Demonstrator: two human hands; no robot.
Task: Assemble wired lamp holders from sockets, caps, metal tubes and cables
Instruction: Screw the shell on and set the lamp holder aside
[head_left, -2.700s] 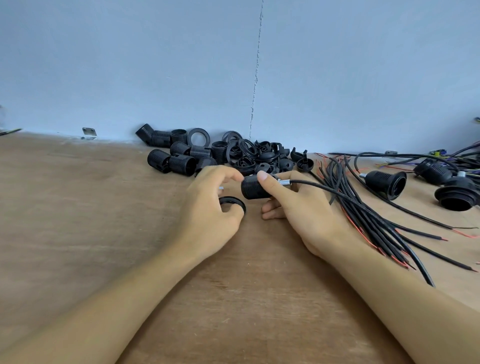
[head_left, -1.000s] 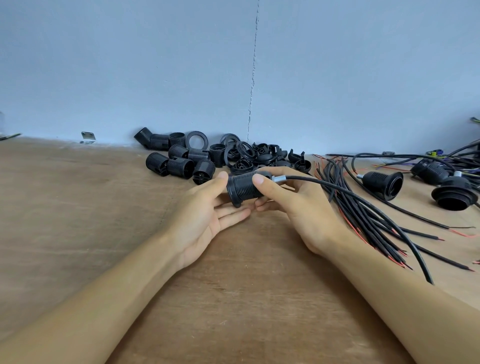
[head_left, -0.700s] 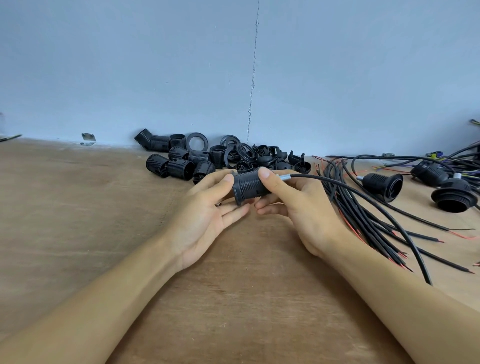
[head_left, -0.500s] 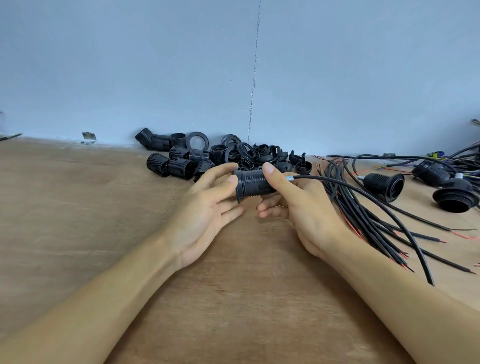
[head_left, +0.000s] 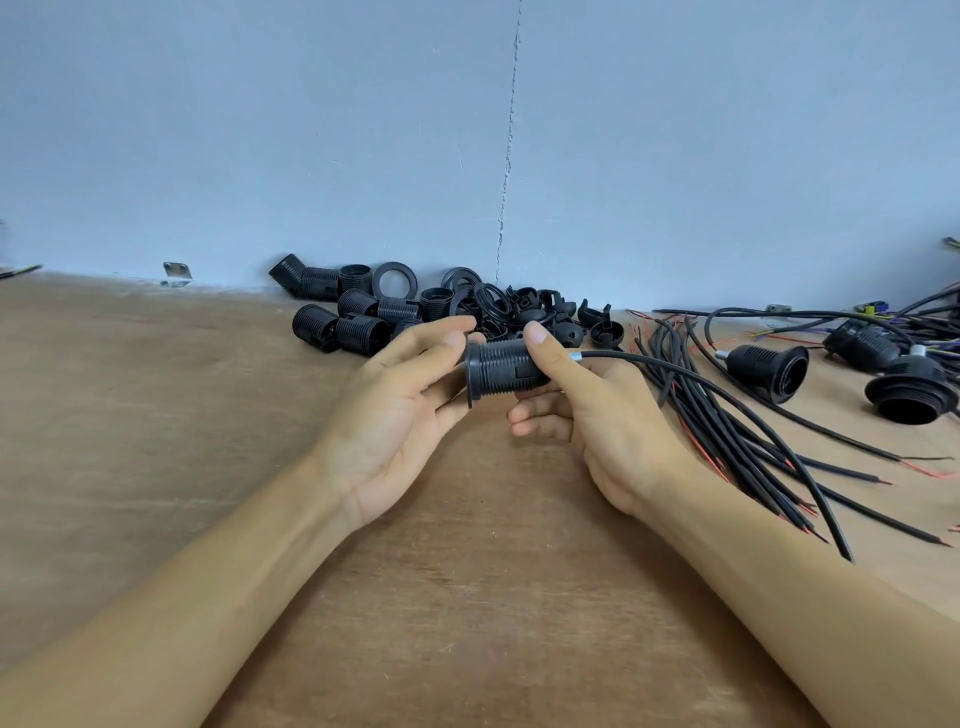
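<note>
The ring (head_left: 470, 382) has left the counter (head_left: 156, 415) and now sits on the left end of the threaded socket (head_left: 506, 366), which is held above the counter's middle, nearer its back edge. The right hand (head_left: 597, 415) grips the socket, thumb on top. The left hand (head_left: 395, 415) lays nearly straight fingers (head_left: 441, 345) against the ring. A cable (head_left: 727, 395) trails right.

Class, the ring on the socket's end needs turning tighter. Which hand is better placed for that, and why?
Left. The left hand has fingers touching the ring, while the right hand grips the socket beside the cable, steadying it.
</note>
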